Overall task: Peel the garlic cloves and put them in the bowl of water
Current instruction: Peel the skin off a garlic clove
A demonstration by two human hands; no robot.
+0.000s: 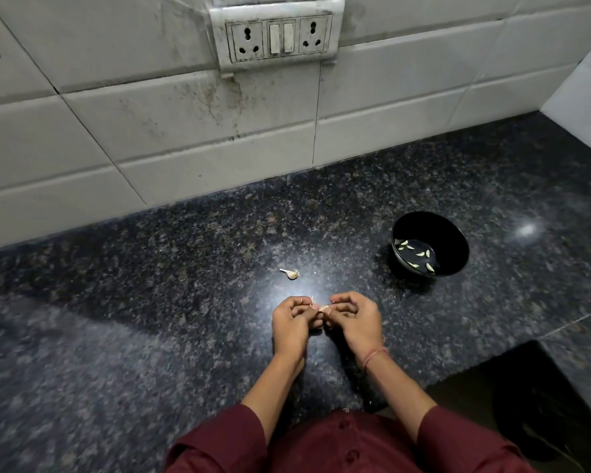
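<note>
Left hand [296, 319] and right hand [354, 319] meet, fingers curled, both pinching one clove [324, 308] near the bowl [434, 227], down-left of it. Peeled cloves [413, 254] lie in its water; an unpeeled clove [290, 273] lies well left of it.

No readable text, label, brand, number or sign is to be found on anything shown here.

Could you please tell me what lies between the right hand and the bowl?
Nothing: the head view shows only bare counter between the right hand, pinching a clove with the left hand, and the bowl. The loose clove lies farther left.
</note>
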